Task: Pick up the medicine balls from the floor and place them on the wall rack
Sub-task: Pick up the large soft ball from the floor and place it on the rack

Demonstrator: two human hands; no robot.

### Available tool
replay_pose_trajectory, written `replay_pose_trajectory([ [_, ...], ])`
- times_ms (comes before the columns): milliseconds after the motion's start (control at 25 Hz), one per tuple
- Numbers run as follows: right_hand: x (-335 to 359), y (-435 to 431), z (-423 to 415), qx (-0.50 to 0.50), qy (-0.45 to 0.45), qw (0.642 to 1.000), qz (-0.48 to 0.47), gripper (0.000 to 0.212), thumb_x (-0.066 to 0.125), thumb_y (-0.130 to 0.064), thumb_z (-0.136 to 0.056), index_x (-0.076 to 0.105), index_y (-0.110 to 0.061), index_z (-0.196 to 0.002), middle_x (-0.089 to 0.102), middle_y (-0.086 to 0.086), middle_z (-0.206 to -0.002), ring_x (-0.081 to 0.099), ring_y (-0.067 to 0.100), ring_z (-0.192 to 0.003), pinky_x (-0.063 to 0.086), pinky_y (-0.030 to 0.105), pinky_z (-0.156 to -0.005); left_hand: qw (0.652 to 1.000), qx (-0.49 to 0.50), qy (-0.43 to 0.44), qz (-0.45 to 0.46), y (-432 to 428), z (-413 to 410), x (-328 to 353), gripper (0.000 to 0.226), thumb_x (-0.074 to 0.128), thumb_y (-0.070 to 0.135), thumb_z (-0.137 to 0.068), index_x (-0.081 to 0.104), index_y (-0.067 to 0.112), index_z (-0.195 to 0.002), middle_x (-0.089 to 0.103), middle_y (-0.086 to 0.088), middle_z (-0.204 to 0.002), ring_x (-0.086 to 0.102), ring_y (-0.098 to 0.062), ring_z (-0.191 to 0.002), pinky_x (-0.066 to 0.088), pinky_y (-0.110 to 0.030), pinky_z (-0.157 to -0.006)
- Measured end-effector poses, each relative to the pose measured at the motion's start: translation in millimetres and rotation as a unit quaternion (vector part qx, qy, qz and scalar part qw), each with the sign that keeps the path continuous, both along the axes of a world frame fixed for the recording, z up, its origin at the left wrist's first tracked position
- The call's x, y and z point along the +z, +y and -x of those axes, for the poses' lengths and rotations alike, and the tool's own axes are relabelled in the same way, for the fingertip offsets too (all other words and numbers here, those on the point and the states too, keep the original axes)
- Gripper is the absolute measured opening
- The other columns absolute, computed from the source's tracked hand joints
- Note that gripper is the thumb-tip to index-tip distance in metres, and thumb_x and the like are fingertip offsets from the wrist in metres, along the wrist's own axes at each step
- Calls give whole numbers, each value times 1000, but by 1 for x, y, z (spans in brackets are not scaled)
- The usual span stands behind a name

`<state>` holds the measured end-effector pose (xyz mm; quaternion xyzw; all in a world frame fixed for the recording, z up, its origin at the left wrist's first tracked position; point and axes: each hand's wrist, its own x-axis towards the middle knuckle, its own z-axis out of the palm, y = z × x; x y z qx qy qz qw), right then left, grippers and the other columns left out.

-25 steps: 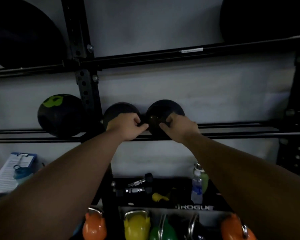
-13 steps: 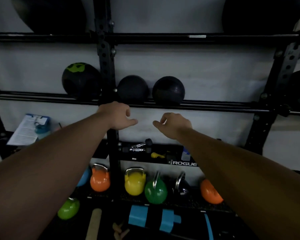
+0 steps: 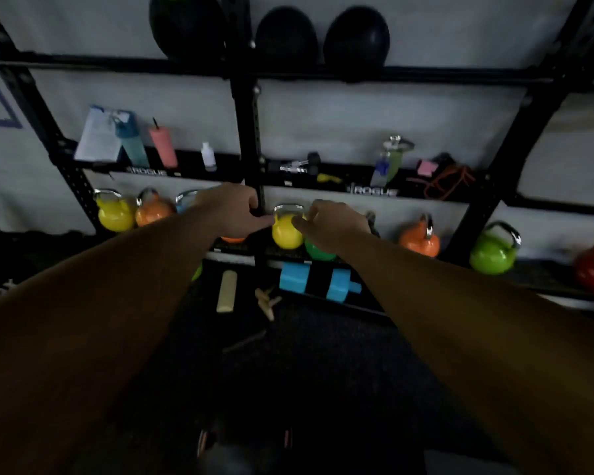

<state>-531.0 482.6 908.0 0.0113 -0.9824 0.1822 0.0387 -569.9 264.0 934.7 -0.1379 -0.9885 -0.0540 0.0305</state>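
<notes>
Three dark round medicine balls sit side by side on the top rail of a tall black steel wall rack (image 3: 244, 138) that spans the whole view: one with a green mark (image 3: 186, 25) left of the upright, and two plain black ones (image 3: 286, 37) (image 3: 356, 36) just right of it. Below the rack lies a dark rubber floor (image 3: 323, 354), where no ball shows in this dim view. Two bare forearms reach forward from the bottom corners. The left hand (image 3: 232, 212) and the right hand (image 3: 330, 224) hang loosely curled and hold nothing, fingers half bent, close together in front of a yellow kettlebell (image 3: 286, 231) on the lowest shelf. Smaller things lie near: a blue and black foam roller (image 3: 318, 281) and a pale wooden block (image 3: 227, 296) on the floor. The risk from here is likely footing and aim: in poor light, bending for another ball, a foot could catch the roller or block, or a hand could knock a kettlebell.
</notes>
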Motion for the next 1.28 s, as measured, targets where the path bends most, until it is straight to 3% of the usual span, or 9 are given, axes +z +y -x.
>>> replay_pose_trajectory([
  [200,-74,-11,-67,-18,-39,999,2,55,48,-65,-96,59,-21,-128,66,10,-126,61,35,-116,46,38,-83,999,-8,-45,10,-11,-62,-53,70,65,80,-83,66,25,-126,75,-6,-123,69,-33,-116,54,-40,-89],
  [400,-138,-59,-89,-4,-96,995,23,59,46,-67,-95,54,-24,-134,62,7,-134,57,37,-122,43,49,-97,997,-3,-75,2,-41,-89,-105,72,64,78,-86,65,21,-130,71,-8,-131,67,-35,-119,50,-39,-85],
  [520,-176,-95,-89,22,-133,991,22,60,44,-68,-95,52,-26,-138,63,6,-128,58,38,-115,45,51,-95,994,17,-106,-4,-71,-90,-145,78,63,80,-85,63,22,-136,69,-8,-139,65,-35,-125,50,-41,-87],
  [600,-205,-116,-87,21,-164,986,16,64,44,-70,-95,47,-30,-146,60,5,-135,55,38,-120,43,52,-98,991,27,-134,-14,-97,-88,-176,83,61,83,-83,60,24,-142,66,-6,-145,65,-34,-128,52,-42,-90],
  [920,-329,-167,-62,-65,-230,971,3,77,44,-77,-92,40,-29,-151,48,11,-150,44,41,-133,38,58,-105,976,50,-214,-1,-193,-42,-306,91,53,86,-87,47,27,-155,53,-10,-155,58,-39,-132,54,-49,-97],
  [1040,-392,-175,-54,-80,-272,959,18,85,44,-83,-87,35,-30,-154,44,11,-153,42,41,-135,40,61,-102,964,61,-256,-24,-191,-31,-372,96,50,92,-82,46,30,-155,54,-8,-155,60,-38,-131,55,-50,-96],
  [1280,-577,-163,-45,-101,-337,936,22,106,35,-98,-73,26,-35,-158,35,8,-158,38,40,-137,43,63,-101,944,77,-320,-26,-172,-25,-575,101,48,96,-78,42,34,-159,47,-7,-163,55,-38,-139,54,-54,-104],
])
